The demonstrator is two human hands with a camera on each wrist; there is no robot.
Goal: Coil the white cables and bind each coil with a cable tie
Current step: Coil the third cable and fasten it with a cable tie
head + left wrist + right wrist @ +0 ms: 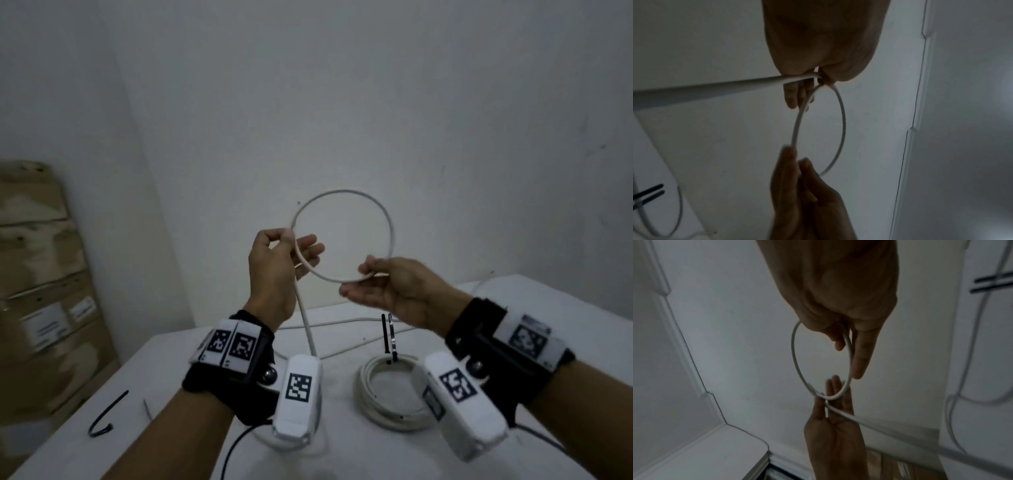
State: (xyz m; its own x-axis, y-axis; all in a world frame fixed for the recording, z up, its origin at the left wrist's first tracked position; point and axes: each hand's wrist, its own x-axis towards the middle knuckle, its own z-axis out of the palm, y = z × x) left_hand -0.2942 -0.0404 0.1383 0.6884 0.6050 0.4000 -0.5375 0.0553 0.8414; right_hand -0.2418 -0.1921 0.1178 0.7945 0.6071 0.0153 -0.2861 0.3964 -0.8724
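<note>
A white cable [342, 191] is held up in front of the wall as a single round loop. My left hand [291, 246] pinches it where the loop crosses itself; from there the tail [306, 320] drops to the table. My right hand [366, 274] pinches the loop's lower right arc between thumb and fingers. The left wrist view has the left hand [824, 48] above, the loop [841, 129] and the right hand [803, 186] below. In the right wrist view the loop [793, 353] hangs between the right hand [838, 288] and the left hand [830, 426].
A wound white coil [363, 390] lies on the white table [130, 445] under my right wrist, with black cable ties [387, 335] sticking up from it. A loose black cable tie [106, 414] lies at the table's left. Cardboard boxes [41, 274] stand stacked at the left wall.
</note>
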